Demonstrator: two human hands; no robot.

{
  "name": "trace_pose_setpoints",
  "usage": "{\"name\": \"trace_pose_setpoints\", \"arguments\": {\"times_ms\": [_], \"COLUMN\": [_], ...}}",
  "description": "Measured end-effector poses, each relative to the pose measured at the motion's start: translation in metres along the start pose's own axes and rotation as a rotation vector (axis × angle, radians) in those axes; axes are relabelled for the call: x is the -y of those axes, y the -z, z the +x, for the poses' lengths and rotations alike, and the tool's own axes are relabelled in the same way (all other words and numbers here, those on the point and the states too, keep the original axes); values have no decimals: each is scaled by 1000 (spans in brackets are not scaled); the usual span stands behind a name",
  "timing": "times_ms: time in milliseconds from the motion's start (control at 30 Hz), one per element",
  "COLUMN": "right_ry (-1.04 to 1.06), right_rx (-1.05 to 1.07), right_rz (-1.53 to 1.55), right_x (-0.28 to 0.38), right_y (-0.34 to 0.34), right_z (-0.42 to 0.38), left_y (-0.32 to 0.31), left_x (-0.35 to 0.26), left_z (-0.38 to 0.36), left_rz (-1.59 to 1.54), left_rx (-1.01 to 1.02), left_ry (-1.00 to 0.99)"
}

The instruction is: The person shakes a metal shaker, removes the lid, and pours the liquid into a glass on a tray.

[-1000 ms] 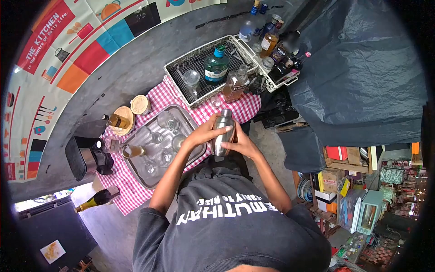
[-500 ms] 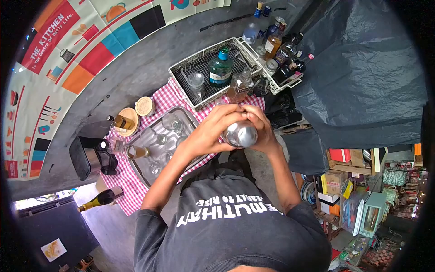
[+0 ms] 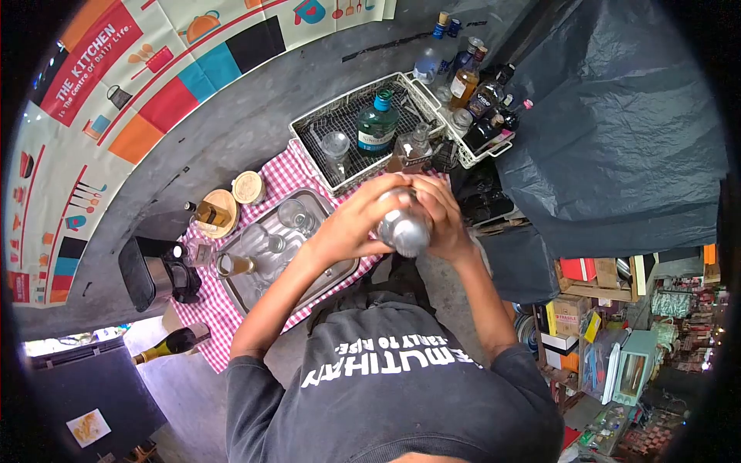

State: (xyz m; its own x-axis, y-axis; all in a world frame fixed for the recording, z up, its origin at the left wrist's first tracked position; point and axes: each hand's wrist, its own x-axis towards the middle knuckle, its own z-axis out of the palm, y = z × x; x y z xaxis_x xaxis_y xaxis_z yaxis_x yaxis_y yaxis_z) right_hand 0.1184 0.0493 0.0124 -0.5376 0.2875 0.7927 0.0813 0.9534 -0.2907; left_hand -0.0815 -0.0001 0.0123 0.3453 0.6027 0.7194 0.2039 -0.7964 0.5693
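A shiny metal shaker (image 3: 407,231) is held in front of the chest, its rounded silver end facing the camera. My left hand (image 3: 353,222) wraps round its left side, while my right hand (image 3: 443,219) grips the right side. The fingers of both hands come together over its far part and hide it. Just beyond them, a square glass bottle (image 3: 413,147) and a green-blue bottle (image 3: 377,123) stand in a wire basket (image 3: 330,185), along with a clear glass (image 3: 336,148).
A metal tray (image 3: 301,287) with several glasses lies on a checked cloth (image 3: 214,337) at the left. Near it are round wooden pieces (image 3: 248,187), a black container (image 3: 147,270) and a dark bottle (image 3: 174,343). More bottles (image 3: 465,81) stand at the back right.
The shaker has shifted slightly and tilted between my hands, its silver end now lower and a little to the left. Both hands still hold it.
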Motion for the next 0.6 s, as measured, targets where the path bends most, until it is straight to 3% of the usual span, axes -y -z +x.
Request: {"name": "trace_pose_setpoints", "arguments": {"times_ms": [67, 133, 200, 267, 333, 400, 533, 600], "right_ry": [-248, -340, -694, -793, -925, -962, -1074, -1266], "right_rx": [95, 120, 199, 240, 150, 166, 159, 247], "right_rz": [60, 54, 283, 320, 539, 515, 490, 412], "right_x": [2, 3, -2, -9, -14, -11, -3, -6], "right_y": [-5, -9, -14, -19, -28, -29, -29, -34], "right_z": [-14, -21, -28, -42, -59, -65, -65, -77], "left_y": [-4, -9, -19, -28, -36, -47, -69, -75], "left_x": [13, 13, 22, 20, 32, 42, 58, 64], "left_z": [-8, -12, -14, -12, -22, -32, -49, -62], "left_rz": [40, 30, -32, -338, -250, -330, -501, -533], "left_rx": [37, 45, 20, 12, 51, 58, -44, -38], "left_ry": [39, 376, 419, 803, 839, 969, 981, 1012]}}
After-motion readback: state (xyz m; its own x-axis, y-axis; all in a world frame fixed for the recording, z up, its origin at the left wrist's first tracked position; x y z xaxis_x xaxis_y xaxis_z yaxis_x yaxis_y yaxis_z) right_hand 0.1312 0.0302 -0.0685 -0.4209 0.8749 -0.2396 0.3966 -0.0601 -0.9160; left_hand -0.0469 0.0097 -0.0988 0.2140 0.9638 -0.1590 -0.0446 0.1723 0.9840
